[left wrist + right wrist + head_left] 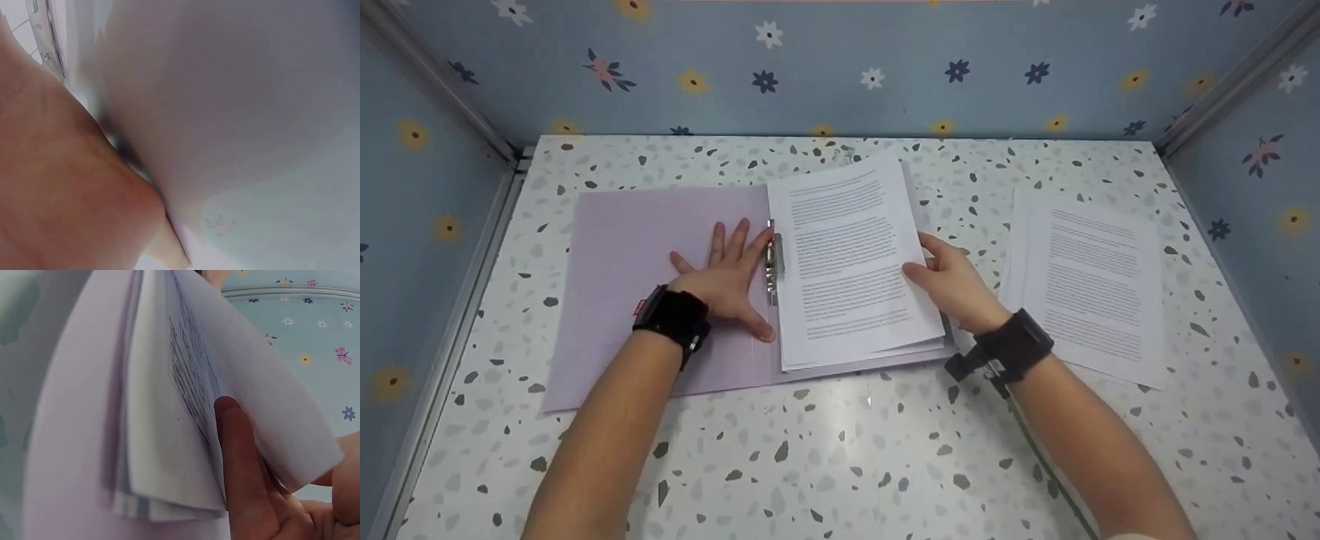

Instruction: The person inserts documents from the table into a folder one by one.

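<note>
A lilac folder (pixel 622 247) lies opened out on the table, its cover to the left. A metal clip (pixel 772 262) runs along its spine, beside a stack of printed paper (pixel 847 247) on the right side. My left hand (pixel 720 285) rests on the cover with fingers spread, thumb and forefinger reaching toward the spine. With my right hand (pixel 956 289) I pinch the right edge of the top paper. In the right wrist view, the lifted sheet (pixel 275 394) bends up between thumb and fingers (pixel 242 472), away from the pages beneath.
A second pile of printed sheets (pixel 1095 285) lies to the right, slightly fanned. The speckled tabletop (pixel 840 457) has flowered panels (pixel 840 67) at the back and both sides. Black bands with cameras (pixel 1016 346) sit on both wrists; a cable runs along the right forearm.
</note>
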Available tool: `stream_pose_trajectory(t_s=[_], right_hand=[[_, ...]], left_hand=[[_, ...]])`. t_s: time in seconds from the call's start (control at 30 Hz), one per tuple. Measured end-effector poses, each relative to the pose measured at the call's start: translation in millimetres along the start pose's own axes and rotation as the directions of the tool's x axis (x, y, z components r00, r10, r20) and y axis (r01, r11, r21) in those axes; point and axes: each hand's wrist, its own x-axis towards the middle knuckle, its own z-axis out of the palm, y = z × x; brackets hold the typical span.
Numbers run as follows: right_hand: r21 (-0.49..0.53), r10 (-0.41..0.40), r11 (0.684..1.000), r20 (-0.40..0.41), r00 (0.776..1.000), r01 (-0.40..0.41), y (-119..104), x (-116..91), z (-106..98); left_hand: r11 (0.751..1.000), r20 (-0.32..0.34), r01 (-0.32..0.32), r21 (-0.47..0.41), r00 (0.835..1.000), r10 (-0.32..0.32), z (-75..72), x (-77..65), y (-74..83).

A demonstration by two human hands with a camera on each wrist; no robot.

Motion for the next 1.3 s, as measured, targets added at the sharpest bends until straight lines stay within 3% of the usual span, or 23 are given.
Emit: stream_pose_trajectory(t_s=[0.07, 0.17, 0.37, 0.63, 1.03, 1.17, 1.3], right_hand=[[-0.019, -0.009, 1.000, -0.002, 1.000, 0.009, -1.0, -0.6, 1.3], [-0.127, -0.043, 0.991, -0.030, 0.999, 0.039, -1.7, -1.5, 2.6], [-0.374, -0.104, 0.925, -0.078, 0.992, 0.067, -2.3, -3.2, 3.7], [-0.468, -0.103, 0.882, -0.069, 0.992, 0.060, -6.2, -5.2, 7.2], [-0.510, -0.120, 0.856, -0.052, 0.991, 0.077, -7.6, -5.4, 9.7], [-0.559, -0.150, 0.824, -0.057, 0.987, 0.093, -7.1, -5.1, 8.1], [-0.639, -0.187, 0.761, -0.053, 0.981, 0.110, -7.1, -6.3, 6.9]], left_hand=[[1.000, 0.002, 0.001, -0.001, 1.000, -0.001, 0.1, 0.1, 0.3], [1.000, 0.003, 0.002, 0.002, 1.000, -0.002, 0.0, 0.3, 0.6], [1.000, 0.007, 0.002, -0.006, 1.000, -0.002, -0.1, 0.5, 1.6], [1.000, 0.006, -0.001, -0.004, 1.000, 0.001, -0.6, 0.0, 1.8], [1.000, 0.000, -0.004, -0.004, 1.000, 0.004, -0.5, -0.1, 1.1], [1.000, -0.001, -0.004, -0.006, 1.000, 0.004, -0.9, -1.0, 1.2], [1.000, 0.000, 0.001, -0.005, 1.000, -0.001, -1.2, -1.4, 1.6]])
